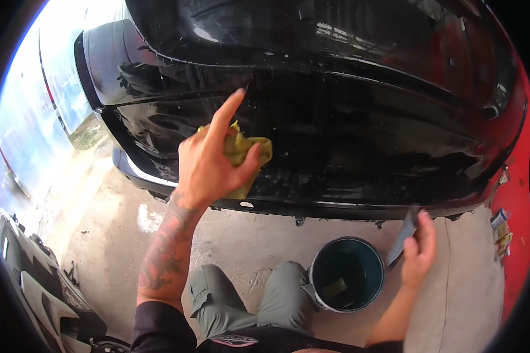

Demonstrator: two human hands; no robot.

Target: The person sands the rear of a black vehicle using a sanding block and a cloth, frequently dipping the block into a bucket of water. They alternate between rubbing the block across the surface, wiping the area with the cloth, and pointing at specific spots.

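Left hand with cloth at a black car panel, right hand with grey sheet

Landmark: the black car panel (359, 141). Writing: below the panel, an oval shirt emblem (234, 340) bears lettering too small to read; beyond the panel's right end, 1 blue-and-white packet (499, 219) carries print that is likewise illegible. Edges and room: the panel's lower edge curves above bare concrete floor (247, 241). Below this edge and right of its middle stands 1 dark bucket (368, 259), with 1 pale block (335, 287) inside; the bucket lies just beside the wearer's knee. Open floor extends right of the bucket. Pose: the left hand (209, 159), in front of the panel's left half, grips a yellow cloth (256, 152) with the thumb across it; 1 finger points upward, and contact between cloth and panel cannot be determined. The right hand (419, 244), below the panel's lower edge towards the right, is closed on a stiff-looking grey sheet (401, 238), tilted, its upper end near that edge.
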